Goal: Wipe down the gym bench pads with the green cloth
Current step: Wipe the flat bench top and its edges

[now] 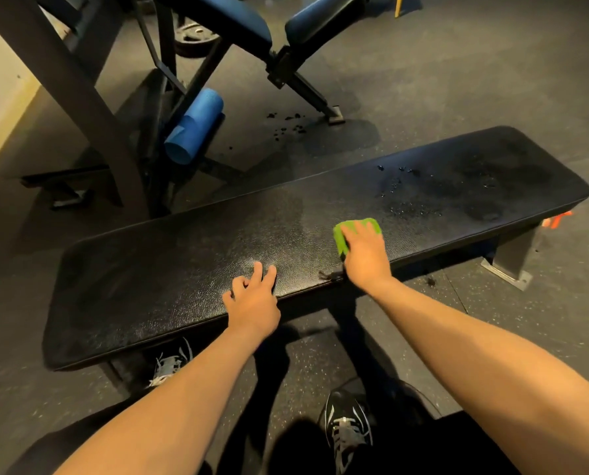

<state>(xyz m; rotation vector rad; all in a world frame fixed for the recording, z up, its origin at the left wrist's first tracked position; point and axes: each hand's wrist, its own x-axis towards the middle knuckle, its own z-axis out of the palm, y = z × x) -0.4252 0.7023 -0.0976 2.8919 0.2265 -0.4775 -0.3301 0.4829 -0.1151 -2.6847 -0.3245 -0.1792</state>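
Green cloth (339,239) lies flat on black bench pad (183,269), near edge, right of centre. Pad is textured vinyl w/ wet droplets (406,190) on right half, beyond the cloth. Dark speckled rubber floor (457,80). Blue foam roller (193,126) and blue-padded incline bench (248,25) at far left. R hand (366,257): fingers spread flat, pressing cloth. L hand (251,299): loosely curled, fingertips resting on pad's near edge, holding nothing.

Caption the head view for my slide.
Right hand presses the green cloth on the bench pad beside wet droplets; left hand rests on its near edge.
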